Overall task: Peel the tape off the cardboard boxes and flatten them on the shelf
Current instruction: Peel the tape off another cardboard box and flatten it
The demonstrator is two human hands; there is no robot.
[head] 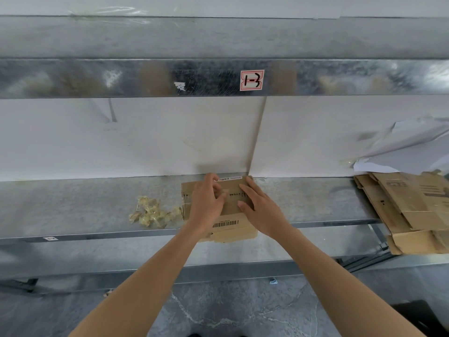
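A small brown cardboard box [229, 212] lies on the metal shelf [85, 205], its near end hanging slightly over the shelf's front edge. It carries a barcode label near the front and a white label strip at the far edge. My left hand [206, 203] rests on the box's left half, its fingertips curled and pinching at something on the top face, probably tape. My right hand [261, 206] lies flat on the right half with fingers straight, pressing down. A heap of crumpled, yellowish peeled tape [153, 211] sits on the shelf just left of the box.
A stack of flattened cardboard boxes [413, 212] lies at the shelf's right end, overhanging the front edge. Torn white paper [403, 147] hangs above it. An upper shelf beam with a red-bordered label [252, 80] runs overhead. White backing covers the wall behind.
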